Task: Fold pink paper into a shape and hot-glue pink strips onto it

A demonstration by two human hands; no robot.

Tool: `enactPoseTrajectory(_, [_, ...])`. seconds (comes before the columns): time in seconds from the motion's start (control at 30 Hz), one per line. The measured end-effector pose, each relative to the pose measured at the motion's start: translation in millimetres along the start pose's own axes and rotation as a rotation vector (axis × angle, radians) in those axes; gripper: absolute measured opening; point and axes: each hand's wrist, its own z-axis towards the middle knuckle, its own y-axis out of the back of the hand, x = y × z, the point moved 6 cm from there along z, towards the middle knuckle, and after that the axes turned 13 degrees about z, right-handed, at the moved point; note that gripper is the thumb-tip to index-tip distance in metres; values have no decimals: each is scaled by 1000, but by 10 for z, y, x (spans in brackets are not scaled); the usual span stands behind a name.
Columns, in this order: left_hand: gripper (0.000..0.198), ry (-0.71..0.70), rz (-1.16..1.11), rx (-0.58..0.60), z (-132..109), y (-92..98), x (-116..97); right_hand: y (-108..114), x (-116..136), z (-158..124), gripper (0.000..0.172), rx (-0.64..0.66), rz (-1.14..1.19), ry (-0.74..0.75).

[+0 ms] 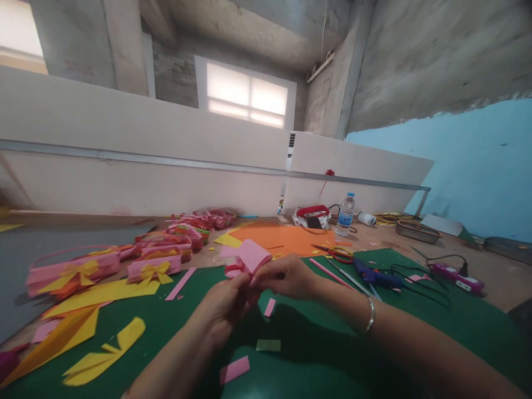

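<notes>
Pink folded paper piece [250, 257] is held up just above the green mat [174, 327] on the desk, pinched between both hands at its near, lower edge. It rises away from the hands, up and toward the far side. The left hand [226, 305] is closed on its lower left corner, where a red strip shows; the right hand [286, 277], closed on the right edge, sits slightly farther off. Scissors [338, 254] and a glue gun [376, 276] lie to the right.

A craft workshop: bare concrete walls, paper scraps [235, 369], glue gun [376, 275].
</notes>
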Motion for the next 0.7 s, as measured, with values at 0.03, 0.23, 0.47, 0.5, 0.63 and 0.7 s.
enactPoseTrajectory(0.03, [19, 6, 3, -8, 1, 7, 1, -2, -6, -9, 12, -31, -22, 16])
enactPoseTrajectory(0.23, [21, -9, 53, 6, 24, 18, 23, -48, 67, -13, 17, 52, -103, 48])
enactPoseTrajectory(0.47, [11, -147, 91, -12, 48, 42, -44, -74, -4, 9, 7, -16, 138, -71])
enactPoseTrajectory(0.5, [8, -183, 99, -27, 52, 58, -76, -75, -21, -1, 12, -70, 177, -78])
enactPoseTrajectory(0.63, [11, -370, 205, -185, 58, 185, -248, -19, -121, -71, 28, -388, 432, -178])
enactPoseTrajectory(0.7, [12, -491, 308, -286, 24, 243, -349, 12, -165, -114, 31, -525, 482, -287])
